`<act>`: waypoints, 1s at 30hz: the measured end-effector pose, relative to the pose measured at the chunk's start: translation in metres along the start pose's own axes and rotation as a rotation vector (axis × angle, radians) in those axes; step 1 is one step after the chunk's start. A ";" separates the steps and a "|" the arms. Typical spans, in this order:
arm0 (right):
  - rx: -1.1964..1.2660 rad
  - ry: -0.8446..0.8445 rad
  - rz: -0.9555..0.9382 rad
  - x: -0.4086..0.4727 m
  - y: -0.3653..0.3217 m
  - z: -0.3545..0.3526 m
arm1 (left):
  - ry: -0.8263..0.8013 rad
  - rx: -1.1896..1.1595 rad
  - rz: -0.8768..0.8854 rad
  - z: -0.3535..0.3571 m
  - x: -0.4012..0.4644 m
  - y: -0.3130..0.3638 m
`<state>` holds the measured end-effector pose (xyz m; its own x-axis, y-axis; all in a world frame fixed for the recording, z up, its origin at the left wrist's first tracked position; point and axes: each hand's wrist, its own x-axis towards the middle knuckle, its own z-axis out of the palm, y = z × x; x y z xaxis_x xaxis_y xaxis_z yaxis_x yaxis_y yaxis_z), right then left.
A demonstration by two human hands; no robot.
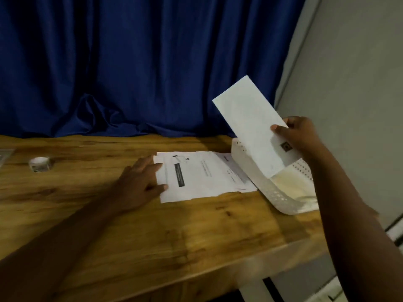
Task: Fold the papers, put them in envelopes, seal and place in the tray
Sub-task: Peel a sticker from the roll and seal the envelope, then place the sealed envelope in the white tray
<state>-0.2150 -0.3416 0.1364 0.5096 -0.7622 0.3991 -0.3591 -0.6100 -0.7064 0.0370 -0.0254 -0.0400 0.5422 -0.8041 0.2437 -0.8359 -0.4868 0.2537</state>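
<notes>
My right hand [297,135] grips a white envelope [250,118] by its near end and holds it tilted above the white perforated tray [273,194] at the table's right edge. The envelope's lower corner dips into the tray. A small dark square mark shows near my fingers. My left hand [139,182] rests flat with its fingertips on the left edge of a loose stack of printed papers [200,175] lying on the wooden table beside the tray.
A small white roll of tape [40,163] sits at the table's far left, with a grey object [5,155] at the frame's edge. A blue curtain [130,62] hangs behind the table [152,225]. A grey wall stands to the right.
</notes>
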 end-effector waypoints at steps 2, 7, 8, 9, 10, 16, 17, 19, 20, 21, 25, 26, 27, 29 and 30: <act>-0.067 0.087 0.086 0.007 0.027 -0.030 | -0.036 -0.003 -0.019 0.000 0.001 0.005; -0.254 0.006 0.321 0.022 0.094 -0.048 | -0.110 0.034 -0.016 -0.001 0.003 0.012; -0.312 -0.065 0.374 0.025 0.105 -0.043 | -0.111 0.034 -0.016 -0.002 0.003 0.010; -0.343 -0.123 0.421 0.026 0.113 -0.038 | -0.113 0.034 -0.019 -0.002 0.003 0.010; -0.353 -0.160 0.455 0.028 0.122 -0.034 | -0.113 0.032 -0.021 -0.003 0.003 0.011; -0.439 -0.213 0.469 0.027 0.143 -0.022 | -0.117 0.025 -0.011 -0.004 0.002 0.009; -0.443 -0.219 0.468 0.025 0.143 -0.021 | -0.120 0.028 -0.014 -0.004 0.002 0.008; -0.447 -0.229 0.480 0.024 0.143 -0.022 | -0.130 0.021 -0.014 -0.004 0.002 0.009; -0.426 -0.240 0.509 0.024 0.143 -0.023 | -0.129 0.015 -0.012 -0.004 0.002 0.009; -0.399 -0.252 0.541 0.024 0.143 -0.024 | -0.126 0.008 -0.008 -0.003 0.002 0.008; -0.493 -0.155 0.388 0.033 0.129 -0.027 | -0.102 -0.032 0.059 0.002 0.005 0.000; -0.505 -0.108 0.295 0.034 0.120 -0.026 | -0.107 -0.044 0.092 0.003 0.005 -0.001; -0.490 -0.069 0.194 0.031 0.106 -0.024 | -0.111 -0.054 0.123 0.004 0.006 -0.001; -0.395 -0.033 0.014 0.022 0.072 -0.012 | -0.142 -0.055 0.153 0.004 0.006 0.000; -0.321 -0.032 -0.047 0.017 0.056 -0.004 | -0.168 -0.048 0.156 0.003 0.007 0.002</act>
<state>-0.2297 -0.3891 0.1061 0.5542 -0.7274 0.4047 -0.5603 -0.6856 -0.4648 0.0385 -0.0330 -0.0404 0.3815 -0.9158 0.1255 -0.9014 -0.3384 0.2702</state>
